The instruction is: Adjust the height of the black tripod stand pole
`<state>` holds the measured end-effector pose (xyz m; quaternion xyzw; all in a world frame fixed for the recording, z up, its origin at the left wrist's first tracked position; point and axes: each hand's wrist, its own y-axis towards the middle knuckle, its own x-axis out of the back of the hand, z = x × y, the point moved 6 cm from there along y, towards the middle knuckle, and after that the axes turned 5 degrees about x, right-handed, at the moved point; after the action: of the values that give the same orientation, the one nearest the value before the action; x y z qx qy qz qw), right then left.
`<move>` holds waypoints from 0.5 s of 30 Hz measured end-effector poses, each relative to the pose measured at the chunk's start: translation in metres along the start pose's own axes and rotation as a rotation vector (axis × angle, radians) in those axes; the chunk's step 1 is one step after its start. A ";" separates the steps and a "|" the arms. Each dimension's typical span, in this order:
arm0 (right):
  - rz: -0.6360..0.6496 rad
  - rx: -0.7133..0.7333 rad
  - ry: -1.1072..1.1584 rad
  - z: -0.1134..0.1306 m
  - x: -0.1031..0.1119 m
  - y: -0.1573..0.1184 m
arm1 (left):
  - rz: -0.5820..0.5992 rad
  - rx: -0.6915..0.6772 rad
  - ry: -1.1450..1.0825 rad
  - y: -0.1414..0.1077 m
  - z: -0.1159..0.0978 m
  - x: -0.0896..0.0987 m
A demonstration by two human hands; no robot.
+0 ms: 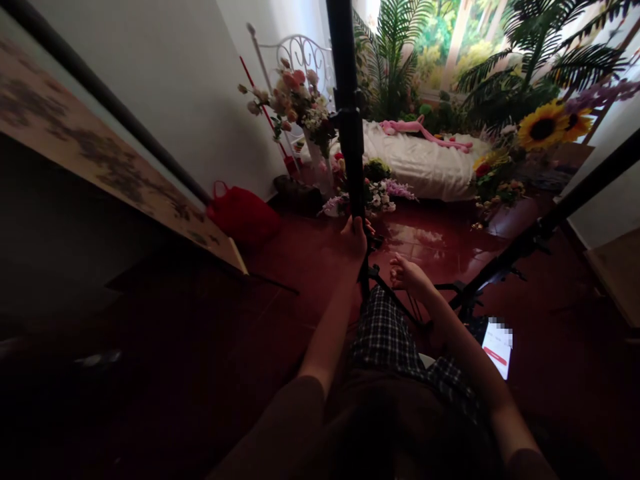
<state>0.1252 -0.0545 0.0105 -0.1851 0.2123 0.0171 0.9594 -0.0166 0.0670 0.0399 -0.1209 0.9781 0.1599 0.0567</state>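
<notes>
A black light stand (351,143) with clamp collars rises upright in front of me. My left hand (356,237) is wrapped round its pole, low down near a dark knob (376,241). Just right of the pole, my right hand (406,273) is closed with its fingers curled in. What those fingers hold, if anything, does not show. Thin black legs (397,303) of the stand spread below the hands, beside my checked trousers (385,327).
A second black stand (530,240) slants across the right, near a lit phone (497,353). Ahead are flowers (300,97), a white-covered bench (415,163) bearing a pink toy (407,127), and sunflowers (544,127). At left are a red bag (245,213) and a leaning painted panel (125,170).
</notes>
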 end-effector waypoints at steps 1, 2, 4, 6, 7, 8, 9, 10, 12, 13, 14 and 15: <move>0.060 -0.062 0.090 -0.002 -0.011 0.004 | -0.005 -0.003 -0.015 -0.001 -0.001 0.000; 0.123 -0.119 0.192 -0.003 -0.021 0.009 | -0.006 -0.006 -0.035 -0.001 -0.002 -0.001; 0.233 -0.197 0.414 -0.003 -0.040 0.017 | -0.014 -0.011 -0.067 -0.001 -0.004 -0.001; 0.291 -0.211 0.640 0.000 -0.055 0.027 | -0.029 -0.030 -0.070 -0.001 -0.007 0.000; 0.309 -0.201 0.743 0.001 -0.060 0.032 | -0.037 -0.045 -0.061 -0.001 -0.008 0.000; 0.330 -0.187 0.835 0.003 -0.065 0.037 | -0.046 -0.060 -0.047 -0.001 -0.010 0.001; 0.358 -0.172 0.920 0.005 -0.069 0.040 | -0.054 -0.073 -0.031 -0.002 -0.011 0.001; 0.392 -0.162 1.002 0.007 -0.073 0.043 | -0.059 -0.083 -0.019 -0.002 -0.012 0.001; 0.472 -0.188 1.154 0.010 -0.078 0.045 | -0.062 -0.085 -0.020 -0.002 -0.012 0.001; 0.512 -0.223 1.223 0.011 -0.080 0.044 | -0.056 -0.079 -0.032 -0.002 -0.011 0.001; 0.548 -0.265 1.282 0.012 -0.081 0.042 | -0.047 -0.071 -0.047 -0.003 -0.010 0.000; 0.578 -0.307 1.331 0.013 -0.081 0.040 | -0.038 -0.062 -0.063 -0.003 -0.010 -0.001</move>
<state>0.0518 -0.0086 0.0411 -0.2251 0.7843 0.1827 0.5485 -0.0155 0.0614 0.0483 -0.1360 0.9679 0.1926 0.0866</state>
